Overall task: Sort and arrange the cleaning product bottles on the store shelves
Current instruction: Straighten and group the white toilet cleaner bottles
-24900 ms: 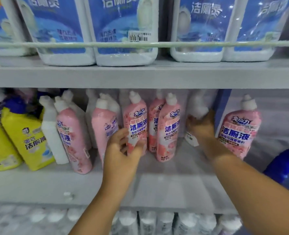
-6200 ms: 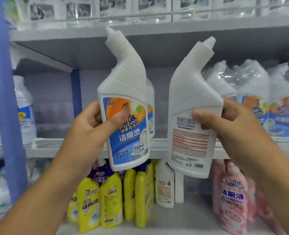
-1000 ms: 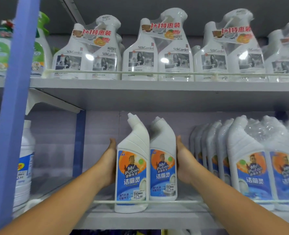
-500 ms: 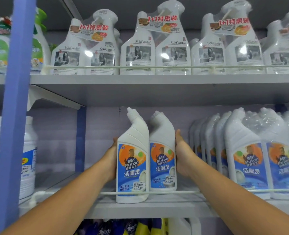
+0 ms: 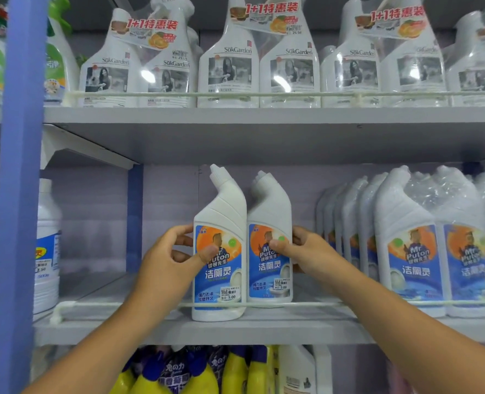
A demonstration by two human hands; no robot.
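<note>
Two white angled-neck toilet cleaner bottles with blue and orange labels stand side by side on the middle shelf [image 5: 264, 328]. My left hand [image 5: 168, 261] grips the left bottle [image 5: 221, 282], thumb across its label and fingers behind its left side. My right hand [image 5: 303, 251] grips the right bottle [image 5: 269, 200], thumb on the label front and fingers round its right side. The left bottle stands at the front edge, in front of the thin white guard rail [image 5: 349, 303]; the right bottle stands behind it.
A row of shrink-wrapped matching bottles [image 5: 412, 251] fills the shelf to the right. Twin packs of spray bottles [image 5: 258, 66] line the upper shelf. A blue upright post [image 5: 19, 194] and large white jugs [image 5: 47, 245] stand left. Yellow bottles [image 5: 204, 376] show below.
My hands went from flat palms pressing the bottles' outer sides to gripping each bottle with thumb on the front label. The camera view shifted slightly downward.
</note>
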